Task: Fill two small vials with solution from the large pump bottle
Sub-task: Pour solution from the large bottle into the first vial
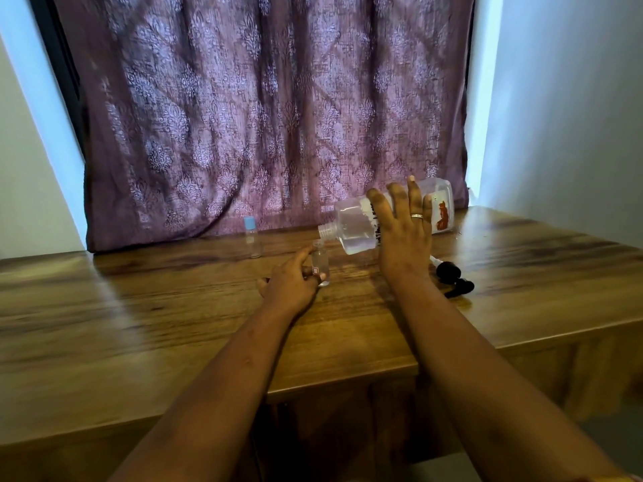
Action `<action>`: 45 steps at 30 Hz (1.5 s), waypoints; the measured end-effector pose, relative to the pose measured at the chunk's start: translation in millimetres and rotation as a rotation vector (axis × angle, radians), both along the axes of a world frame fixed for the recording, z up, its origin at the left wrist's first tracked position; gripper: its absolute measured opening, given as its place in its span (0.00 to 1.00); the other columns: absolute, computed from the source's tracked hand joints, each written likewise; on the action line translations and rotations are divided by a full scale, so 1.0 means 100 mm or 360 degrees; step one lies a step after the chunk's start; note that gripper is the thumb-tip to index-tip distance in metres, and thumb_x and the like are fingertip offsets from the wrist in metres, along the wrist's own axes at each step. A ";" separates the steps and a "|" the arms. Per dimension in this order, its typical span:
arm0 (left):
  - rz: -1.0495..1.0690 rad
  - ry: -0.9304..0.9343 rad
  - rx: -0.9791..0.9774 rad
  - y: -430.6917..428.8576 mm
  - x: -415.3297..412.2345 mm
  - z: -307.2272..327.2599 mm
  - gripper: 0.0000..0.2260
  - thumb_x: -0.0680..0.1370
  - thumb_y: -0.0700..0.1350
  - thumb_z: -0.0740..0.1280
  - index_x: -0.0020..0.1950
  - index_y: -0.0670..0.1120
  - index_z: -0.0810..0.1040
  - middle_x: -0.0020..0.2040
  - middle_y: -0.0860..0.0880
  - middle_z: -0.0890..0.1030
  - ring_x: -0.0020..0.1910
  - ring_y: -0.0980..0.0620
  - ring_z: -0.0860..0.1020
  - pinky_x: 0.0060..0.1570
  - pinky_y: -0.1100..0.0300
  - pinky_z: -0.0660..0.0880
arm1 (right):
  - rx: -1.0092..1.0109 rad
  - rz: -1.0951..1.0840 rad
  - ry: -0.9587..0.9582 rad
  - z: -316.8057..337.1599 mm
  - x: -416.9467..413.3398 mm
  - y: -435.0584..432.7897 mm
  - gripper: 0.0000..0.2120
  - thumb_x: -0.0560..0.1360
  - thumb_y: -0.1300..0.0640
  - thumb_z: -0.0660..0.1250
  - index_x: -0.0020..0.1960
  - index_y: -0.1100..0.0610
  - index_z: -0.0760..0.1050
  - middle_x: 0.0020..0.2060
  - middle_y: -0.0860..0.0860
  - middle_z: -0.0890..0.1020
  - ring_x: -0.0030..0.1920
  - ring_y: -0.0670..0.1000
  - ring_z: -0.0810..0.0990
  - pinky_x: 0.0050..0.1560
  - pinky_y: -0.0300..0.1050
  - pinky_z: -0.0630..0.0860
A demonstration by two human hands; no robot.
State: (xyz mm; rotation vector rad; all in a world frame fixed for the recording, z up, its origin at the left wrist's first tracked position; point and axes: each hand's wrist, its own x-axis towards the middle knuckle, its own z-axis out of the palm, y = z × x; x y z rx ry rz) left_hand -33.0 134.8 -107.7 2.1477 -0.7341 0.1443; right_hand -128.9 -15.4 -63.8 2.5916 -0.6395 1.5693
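Clear plastic large bottle (353,220) is tipped nearly flat in your R hand (403,234), pump off. Its threaded neck points left and slightly down, right over the mouth of the open vial (320,260). Your R fingers (396,196) are spread wide over the top of the bottle's body and hold it, w/ a ring (417,216) on one; thumb is hidden. Clear liquid sits pooled in the bottle's low side, toward the neck. Frame is motion-blurred, so you can't really tell if anything is running out of the neck.

Your L hand (290,285) grips the open vial, which stands upright on the tabletop (156,307). L fingers (301,257) are curled round its left side, thumb at its lower front, w/ a small label showing between them.

Second vial (251,240), w/ light-blue cap on, stands upright further back-left near the curtain (261,116), well apart from both hands. Black pump head (452,277) lies on its side on the tabletop just right of your R wrist. The curtain is purple, patterned, and hangs behind everything.
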 end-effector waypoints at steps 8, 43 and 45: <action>0.0004 -0.0017 0.0012 0.01 -0.01 0.01 0.26 0.77 0.51 0.66 0.74 0.58 0.62 0.65 0.50 0.79 0.69 0.45 0.70 0.70 0.40 0.61 | -0.0013 -0.0010 -0.0004 -0.01 0.02 -0.02 0.40 0.65 0.74 0.67 0.71 0.49 0.63 0.71 0.57 0.65 0.75 0.61 0.51 0.73 0.56 0.46; -0.0031 0.0103 -0.0021 0.00 -0.06 0.02 0.27 0.74 0.53 0.69 0.69 0.65 0.62 0.65 0.49 0.78 0.65 0.44 0.72 0.66 0.38 0.64 | 0.1128 0.0294 -0.0354 0.39 -0.10 -0.28 0.49 0.61 0.48 0.77 0.73 0.52 0.52 0.68 0.57 0.66 0.66 0.62 0.66 0.65 0.62 0.67; -0.0047 0.0127 -0.0031 0.00 -0.06 0.02 0.27 0.73 0.54 0.69 0.69 0.64 0.61 0.66 0.48 0.77 0.67 0.43 0.71 0.66 0.38 0.64 | 0.1248 0.0363 -0.0335 0.36 -0.13 -0.32 0.50 0.59 0.49 0.78 0.72 0.52 0.52 0.66 0.57 0.68 0.64 0.62 0.69 0.62 0.62 0.70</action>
